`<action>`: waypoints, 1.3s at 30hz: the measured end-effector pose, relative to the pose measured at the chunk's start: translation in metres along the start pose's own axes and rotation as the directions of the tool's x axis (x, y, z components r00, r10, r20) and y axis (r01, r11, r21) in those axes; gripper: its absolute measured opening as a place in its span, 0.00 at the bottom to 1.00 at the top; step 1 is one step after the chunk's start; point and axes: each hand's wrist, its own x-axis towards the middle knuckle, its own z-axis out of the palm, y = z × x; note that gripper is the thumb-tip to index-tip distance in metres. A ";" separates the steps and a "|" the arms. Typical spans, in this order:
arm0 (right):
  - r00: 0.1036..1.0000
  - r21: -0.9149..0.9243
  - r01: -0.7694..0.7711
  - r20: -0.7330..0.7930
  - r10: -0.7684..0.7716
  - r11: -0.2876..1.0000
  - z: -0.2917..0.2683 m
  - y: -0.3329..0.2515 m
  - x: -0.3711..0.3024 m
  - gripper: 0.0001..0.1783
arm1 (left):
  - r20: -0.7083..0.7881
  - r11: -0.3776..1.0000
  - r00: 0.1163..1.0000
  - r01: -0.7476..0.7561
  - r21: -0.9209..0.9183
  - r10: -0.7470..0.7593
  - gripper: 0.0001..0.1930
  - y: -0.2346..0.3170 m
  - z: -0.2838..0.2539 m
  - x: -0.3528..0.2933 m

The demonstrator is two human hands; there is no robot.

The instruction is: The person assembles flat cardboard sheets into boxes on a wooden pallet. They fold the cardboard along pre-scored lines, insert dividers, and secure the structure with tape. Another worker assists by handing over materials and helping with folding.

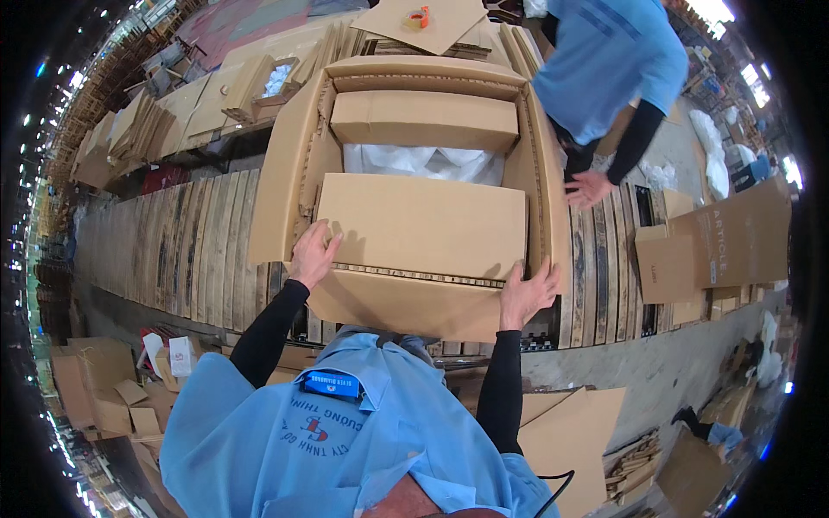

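Observation:
A large open cardboard box [285,164] lies on a wooden pallet surface in front of me. Inside it a flat cardboard insert [423,224] covers the near half, a second cardboard piece [423,119] sits at the far end, and white plastic wrapping [423,162] shows between them. My left hand [313,253] presses on the near left corner of the flat insert. My right hand [527,293] rests on the box's near right edge, fingers spread over the rim. Both arms wear black sleeves under a light blue shirt.
Another person in a light blue shirt [604,60] stands at the far right, one hand [589,187] at the box's right wall. Flat cardboard sheets [717,246] lie right, more cartons [104,388] lower left, a tape roll [417,17] on cardboard beyond. Wooden pallet slats [173,250] stretch left.

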 end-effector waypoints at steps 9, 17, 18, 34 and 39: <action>0.997 -0.146 -0.044 0.049 0.052 0.988 0.006 -0.001 0.000 0.42 | 0.057 0.984 0.992 0.116 -0.138 -0.109 0.17 0.012 -0.012 0.002; 0.996 -0.235 0.019 0.087 0.002 0.972 -0.002 -0.007 0.003 0.39 | 0.065 0.978 0.997 0.051 -0.202 -0.038 0.16 0.004 -0.010 0.003; 0.996 -0.233 0.040 0.088 -0.019 0.972 -0.003 -0.007 0.005 0.37 | 0.091 0.979 0.995 0.051 -0.198 -0.033 0.16 0.004 -0.009 0.002; 0.993 -0.064 -0.110 -0.049 0.107 0.992 0.001 -0.006 0.006 0.28 | 0.306 0.806 0.882 -0.126 -0.579 0.357 0.11 0.081 0.020 0.008; 0.993 0.092 -0.120 -0.001 0.121 0.988 -0.005 0.002 0.007 0.28 | 0.294 0.726 0.771 -0.294 -0.622 0.565 0.14 0.208 0.051 0.002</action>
